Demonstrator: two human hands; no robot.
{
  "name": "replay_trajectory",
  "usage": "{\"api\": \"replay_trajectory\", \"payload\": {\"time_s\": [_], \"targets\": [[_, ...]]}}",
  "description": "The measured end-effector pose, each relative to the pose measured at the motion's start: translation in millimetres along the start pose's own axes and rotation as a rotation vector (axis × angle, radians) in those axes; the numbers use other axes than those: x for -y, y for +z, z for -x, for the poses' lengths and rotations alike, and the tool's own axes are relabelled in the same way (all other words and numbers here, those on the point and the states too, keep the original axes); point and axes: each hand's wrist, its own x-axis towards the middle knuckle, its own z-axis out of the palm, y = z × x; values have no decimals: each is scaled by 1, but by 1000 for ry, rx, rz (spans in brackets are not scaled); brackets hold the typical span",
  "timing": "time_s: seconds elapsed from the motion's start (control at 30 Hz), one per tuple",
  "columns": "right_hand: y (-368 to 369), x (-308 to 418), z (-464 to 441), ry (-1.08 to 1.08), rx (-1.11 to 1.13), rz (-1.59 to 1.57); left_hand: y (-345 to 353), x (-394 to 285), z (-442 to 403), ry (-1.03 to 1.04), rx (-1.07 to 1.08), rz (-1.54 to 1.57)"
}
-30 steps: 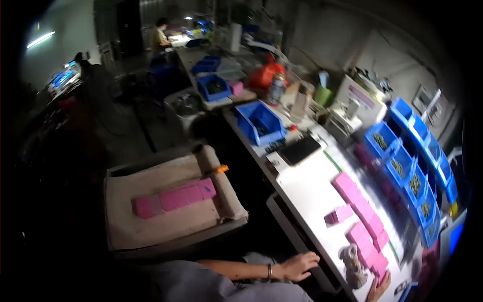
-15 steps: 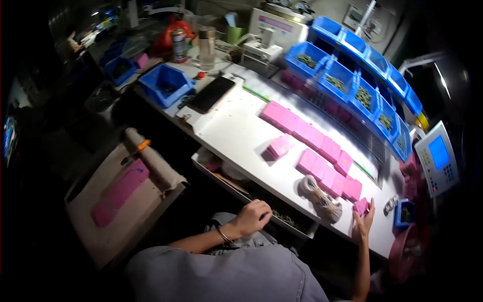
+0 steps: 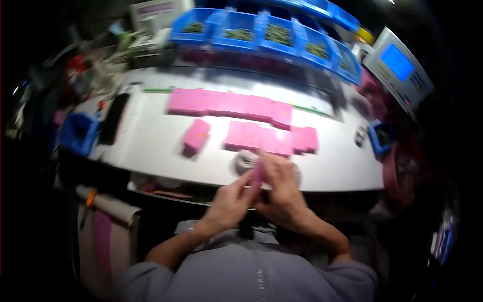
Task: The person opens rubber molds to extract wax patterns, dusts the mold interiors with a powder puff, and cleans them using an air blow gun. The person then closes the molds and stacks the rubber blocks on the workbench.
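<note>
Above my lap, at the front edge of the white table (image 3: 146, 151), both hands meet on a small pink block (image 3: 258, 172). My left hand (image 3: 229, 204) is closed on its left side, and my right hand (image 3: 283, 194) grips it from the right. The block is blurred and partly covered by the fingers. Just behind the hands lies a greyish coiled bundle (image 3: 245, 160), half hidden. Beyond it sits a short row of pink blocks (image 3: 256, 137), with a longer row of similar blocks (image 3: 221, 103) farther back. One pink block (image 3: 196, 135) lies apart on the left.
Blue bins (image 3: 279, 36) with small greenish pieces stand along the back. A device with a blue screen (image 3: 400, 63) is at the right, above a small blue bin (image 3: 381, 137). A phone (image 3: 114, 118) and another blue bin (image 3: 80, 133) are at the left.
My right hand has brought a pink block from the table's right side to the middle. My left hand has risen from my lap to meet it. The view has turned right.
</note>
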Motion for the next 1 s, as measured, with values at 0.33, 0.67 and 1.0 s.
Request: {"api": "replay_trajectory", "payload": {"time_s": [0.33,0.67,1.0], "targets": [[31,2,-21,-136,-55,-228,-7,4,6,-100,-97,772],[69,24,-35,-561,88,-366,-63,28,-5,-14,-238,1141],[72,24,-99,350,102,-627,-93,16,-5,-78,-243,568]]}}
